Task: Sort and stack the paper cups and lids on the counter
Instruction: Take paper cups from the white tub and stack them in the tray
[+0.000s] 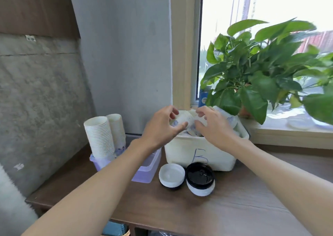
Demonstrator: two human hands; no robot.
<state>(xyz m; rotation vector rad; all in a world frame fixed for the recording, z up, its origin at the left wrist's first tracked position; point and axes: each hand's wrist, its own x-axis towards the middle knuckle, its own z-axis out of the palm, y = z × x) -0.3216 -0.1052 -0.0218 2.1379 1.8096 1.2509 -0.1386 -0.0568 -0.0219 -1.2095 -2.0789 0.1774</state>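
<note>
Both hands are raised over a white bin (198,154) marked with a blue letter, which holds loose paper cups. My left hand (160,127) grips a white paper cup (182,119) with a blue print, lying sideways. My right hand (214,125) pinches the same cup, or one nested in it, from the right; I cannot tell which. Two tall stacks of white cups (100,136) stand in a clear purple-tinted tray (147,170) at the left. On the counter in front of the bin sit a stack with a white lid (172,175) on top and another with a black lid (200,175) on top.
The wooden counter (234,208) ends at a grey concrete wall on the left. A large leafy potted plant (261,69) stands on the window sill behind the bin, with a blue carton (203,96) beside it. A white plate-like object (299,123) lies on the sill.
</note>
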